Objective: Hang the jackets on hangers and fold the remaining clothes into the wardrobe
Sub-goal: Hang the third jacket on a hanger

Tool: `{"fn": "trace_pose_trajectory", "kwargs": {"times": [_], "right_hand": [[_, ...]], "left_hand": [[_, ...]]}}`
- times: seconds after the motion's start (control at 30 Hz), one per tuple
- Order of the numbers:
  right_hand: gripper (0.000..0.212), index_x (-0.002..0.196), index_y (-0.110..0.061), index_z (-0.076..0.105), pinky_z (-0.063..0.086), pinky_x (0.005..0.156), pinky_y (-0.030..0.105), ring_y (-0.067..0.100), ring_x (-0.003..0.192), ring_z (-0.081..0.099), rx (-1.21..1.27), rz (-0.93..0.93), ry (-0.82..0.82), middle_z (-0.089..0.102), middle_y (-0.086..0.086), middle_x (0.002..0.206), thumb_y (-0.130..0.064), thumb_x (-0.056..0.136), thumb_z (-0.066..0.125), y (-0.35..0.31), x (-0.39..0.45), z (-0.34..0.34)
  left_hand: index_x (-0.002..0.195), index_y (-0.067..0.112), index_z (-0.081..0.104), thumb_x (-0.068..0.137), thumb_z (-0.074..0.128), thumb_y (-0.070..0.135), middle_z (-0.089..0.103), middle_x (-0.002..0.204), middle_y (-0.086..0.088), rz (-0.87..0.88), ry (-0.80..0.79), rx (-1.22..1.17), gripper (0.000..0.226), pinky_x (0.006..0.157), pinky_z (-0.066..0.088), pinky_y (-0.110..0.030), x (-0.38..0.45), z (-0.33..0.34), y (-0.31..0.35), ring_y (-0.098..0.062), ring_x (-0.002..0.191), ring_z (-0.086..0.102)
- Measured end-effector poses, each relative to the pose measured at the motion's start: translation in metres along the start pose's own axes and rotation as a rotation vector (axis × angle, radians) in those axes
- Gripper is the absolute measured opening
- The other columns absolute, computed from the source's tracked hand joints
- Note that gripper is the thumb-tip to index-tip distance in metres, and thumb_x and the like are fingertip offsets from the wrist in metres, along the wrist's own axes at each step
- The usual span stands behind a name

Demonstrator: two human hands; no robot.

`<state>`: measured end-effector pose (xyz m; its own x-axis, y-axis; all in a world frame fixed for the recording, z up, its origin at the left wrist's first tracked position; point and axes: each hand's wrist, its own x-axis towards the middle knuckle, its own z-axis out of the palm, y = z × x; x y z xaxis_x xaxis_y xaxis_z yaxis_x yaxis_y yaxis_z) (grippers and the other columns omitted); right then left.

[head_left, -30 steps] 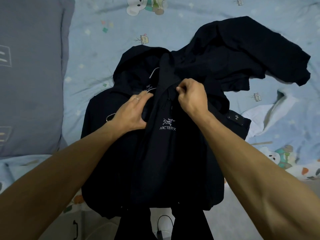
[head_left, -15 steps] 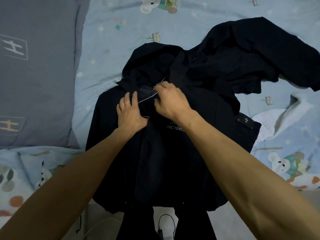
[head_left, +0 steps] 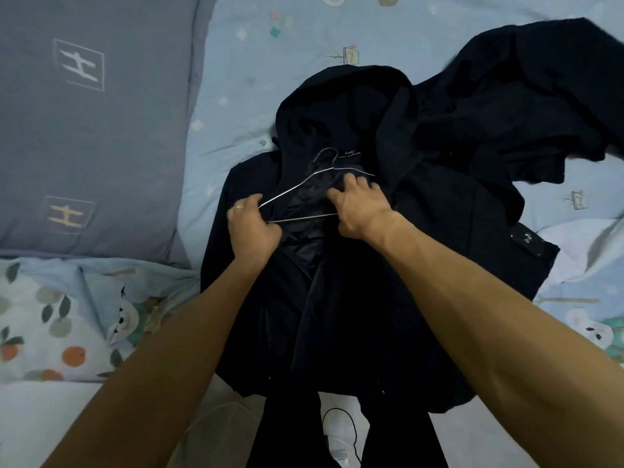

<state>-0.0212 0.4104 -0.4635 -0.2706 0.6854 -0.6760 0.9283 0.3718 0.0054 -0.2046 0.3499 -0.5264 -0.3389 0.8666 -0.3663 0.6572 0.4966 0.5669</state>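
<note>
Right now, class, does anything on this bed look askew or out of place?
Yes. The wire hanger lies tilted on the black hooded jacket, not yet seated in its shoulders. The left hand holds one end; the right hand pulls the jacket's front open. A second dark garment lies crumpled beside it.

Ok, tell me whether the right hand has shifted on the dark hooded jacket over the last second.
Yes. The right hand has moved up the dark hooded jacket, off the chest logo toward the collar label, where it now holds the thin wire hanger.

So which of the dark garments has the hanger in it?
The hooded jacket under both hands, wire hanger at its collar; the other dark garment lies crumpled upper right.
</note>
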Motion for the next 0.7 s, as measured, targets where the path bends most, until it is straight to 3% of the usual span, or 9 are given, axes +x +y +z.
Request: {"fn": "trace_pose_trajectory", "kwargs": {"times": [0.1, 0.17, 0.27, 0.33, 0.4, 0.53, 0.63, 0.7], "right_hand": [[0.050, 0.140, -0.022, 0.045, 0.038, 0.103, 0.046, 0.034, 0.125, 0.041, 0.023, -0.034, 0.007, 0.038, 0.013, 0.135, -0.021, 0.091, 0.054, 0.002, -0.003, -0.003], [0.056, 0.141, -0.021, 0.043, 0.038, 0.104, 0.046, 0.034, 0.127, 0.040, 0.045, -0.082, 0.049, 0.037, 0.013, 0.137, -0.029, 0.088, 0.060, -0.001, -0.002, -0.007], [0.088, 0.154, -0.021, 0.022, 0.026, 0.116, 0.048, 0.035, 0.144, 0.022, 0.047, -0.186, 0.104, 0.019, 0.013, 0.156, -0.041, 0.082, 0.069, -0.010, 0.008, -0.014], [0.101, 0.158, -0.023, 0.008, 0.013, 0.122, 0.048, 0.032, 0.151, 0.002, 0.011, -0.237, 0.016, 0.003, 0.010, 0.164, -0.043, 0.080, 0.070, -0.015, 0.016, -0.019], [0.106, 0.158, -0.024, 0.004, 0.007, 0.123, 0.049, 0.030, 0.152, -0.004, -0.032, -0.262, -0.083, 0.001, 0.006, 0.165, -0.045, 0.079, 0.071, -0.018, 0.024, -0.019], [0.099, 0.150, -0.022, 0.026, 0.018, 0.119, 0.049, 0.029, 0.138, 0.034, -0.071, -0.287, -0.113, 0.041, 0.008, 0.142, -0.050, 0.070, 0.077, -0.018, 0.031, -0.017], [0.094, 0.142, -0.024, 0.035, 0.022, 0.117, 0.049, 0.031, 0.128, 0.039, -0.148, -0.262, -0.025, 0.044, 0.009, 0.133, -0.058, 0.065, 0.078, -0.017, 0.030, -0.020], [0.093, 0.142, -0.024, 0.036, 0.019, 0.118, 0.052, 0.033, 0.129, 0.038, -0.188, -0.201, 0.054, 0.043, 0.012, 0.134, -0.061, 0.066, 0.076, -0.013, 0.026, -0.018]], "left_hand": [[0.125, 0.008, 0.061, 0.080, 0.055, 0.002, 0.049, 0.129, -0.016, -0.119, 0.085, -0.132, 0.046, 0.103, 0.039, -0.029, -0.002, -0.003, -0.005, -0.032, 0.120, 0.048], [0.120, 0.009, 0.066, 0.081, 0.050, -0.003, 0.054, 0.119, -0.015, -0.037, 0.058, -0.141, 0.043, 0.094, 0.041, -0.020, -0.007, -0.003, -0.002, -0.028, 0.108, 0.056], [0.115, 0.009, 0.067, 0.078, 0.050, -0.010, 0.059, 0.107, -0.012, 0.184, -0.001, -0.080, 0.045, 0.088, 0.048, -0.029, -0.011, -0.002, 0.002, -0.029, 0.101, 0.056], [0.113, 0.009, 0.063, 0.073, 0.048, -0.014, 0.057, 0.107, -0.010, 0.278, -0.034, -0.035, 0.049, 0.082, 0.051, -0.038, -0.010, -0.003, -0.002, -0.028, 0.100, 0.054], [0.113, 0.009, 0.061, 0.068, 0.044, -0.017, 0.053, 0.109, -0.007, 0.348, -0.087, -0.033, 0.055, 0.077, 0.051, -0.037, -0.010, -0.007, -0.010, -0.024, 0.095, 0.054], [0.110, 0.010, 0.064, 0.066, 0.042, -0.020, 0.053, 0.109, -0.006, 0.402, -0.146, -0.073, 0.058, 0.074, 0.048, -0.026, -0.012, -0.014, -0.021, -0.018, 0.087, 0.055], [0.114, 0.014, 0.061, 0.075, 0.047, -0.013, 0.058, 0.105, -0.006, 0.262, -0.074, -0.126, 0.050, 0.079, 0.046, -0.021, -0.006, -0.014, -0.022, -0.016, 0.092, 0.056], [0.116, 0.017, 0.060, 0.081, 0.049, -0.006, 0.060, 0.097, -0.002, -0.056, 0.032, -0.269, 0.043, 0.077, 0.046, -0.021, -0.002, -0.019, -0.013, -0.015, 0.086, 0.058]]}}
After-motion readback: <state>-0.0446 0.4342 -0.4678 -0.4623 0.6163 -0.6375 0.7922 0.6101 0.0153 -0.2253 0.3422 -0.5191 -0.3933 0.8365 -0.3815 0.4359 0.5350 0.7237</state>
